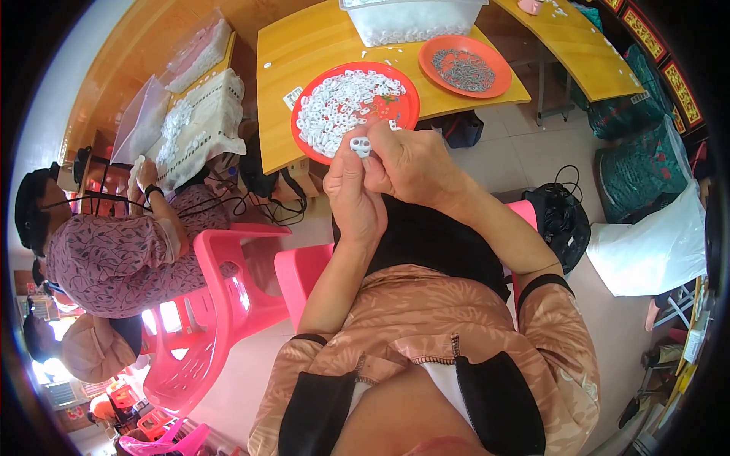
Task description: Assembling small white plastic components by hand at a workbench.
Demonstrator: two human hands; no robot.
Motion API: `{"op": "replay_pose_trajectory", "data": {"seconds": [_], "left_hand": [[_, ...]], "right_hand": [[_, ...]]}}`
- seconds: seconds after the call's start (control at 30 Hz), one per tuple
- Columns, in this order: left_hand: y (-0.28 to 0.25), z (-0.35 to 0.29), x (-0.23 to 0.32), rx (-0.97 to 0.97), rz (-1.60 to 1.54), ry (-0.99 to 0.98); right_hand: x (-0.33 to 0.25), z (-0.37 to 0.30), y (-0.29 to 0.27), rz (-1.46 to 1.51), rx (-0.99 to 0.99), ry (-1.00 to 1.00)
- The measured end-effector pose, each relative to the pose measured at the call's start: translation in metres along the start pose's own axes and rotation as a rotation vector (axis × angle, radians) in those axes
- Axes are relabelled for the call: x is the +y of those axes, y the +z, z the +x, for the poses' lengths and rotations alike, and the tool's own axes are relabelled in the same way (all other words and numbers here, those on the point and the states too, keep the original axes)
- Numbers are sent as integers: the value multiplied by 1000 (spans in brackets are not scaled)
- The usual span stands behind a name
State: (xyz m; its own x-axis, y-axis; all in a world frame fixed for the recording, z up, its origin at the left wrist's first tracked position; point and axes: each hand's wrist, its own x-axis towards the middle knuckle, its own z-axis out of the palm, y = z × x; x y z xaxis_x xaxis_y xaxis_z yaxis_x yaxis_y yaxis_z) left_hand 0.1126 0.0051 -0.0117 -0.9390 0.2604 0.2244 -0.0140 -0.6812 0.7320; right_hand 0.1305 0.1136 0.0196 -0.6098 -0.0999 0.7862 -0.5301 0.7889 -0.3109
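Observation:
A small white plastic piece with two dark holes [360,144] is pinched at the near edge of the red tray. My left hand [356,199] grips it between thumb and fingers. Close against it, my right hand [422,166] is closed, thumb and fingertips pressed together beside the piece; whatever lies between them is hidden. Under and beyond my hands, the red round tray [411,114] carries a heap of similar white pieces. An orange-red plate [498,68] to its right holds many thin grey metal parts, too small to name.
A clear bin of white pieces [414,21] stands at the far side of the yellow table [296,42]. At left, a person [114,254] works at another table covered with white parts. Pink chairs [228,319], a black bag [559,224] and a white sack [650,251] occupy the floor.

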Motion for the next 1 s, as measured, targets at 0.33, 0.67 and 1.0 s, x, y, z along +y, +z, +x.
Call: {"op": "replay_pose_trajectory", "data": {"seconds": [0.33, 0.67, 1.0], "left_hand": [[5, -3, 1, 65, -36, -20], [-1, 4, -5, 84, -3, 4], [-4, 12, 4, 67, -3, 26]], "right_hand": [[0, -4, 5, -60, -40, 8], [3, -4, 12, 34, -34, 54], [-1, 3, -4, 672, -104, 487]]}}
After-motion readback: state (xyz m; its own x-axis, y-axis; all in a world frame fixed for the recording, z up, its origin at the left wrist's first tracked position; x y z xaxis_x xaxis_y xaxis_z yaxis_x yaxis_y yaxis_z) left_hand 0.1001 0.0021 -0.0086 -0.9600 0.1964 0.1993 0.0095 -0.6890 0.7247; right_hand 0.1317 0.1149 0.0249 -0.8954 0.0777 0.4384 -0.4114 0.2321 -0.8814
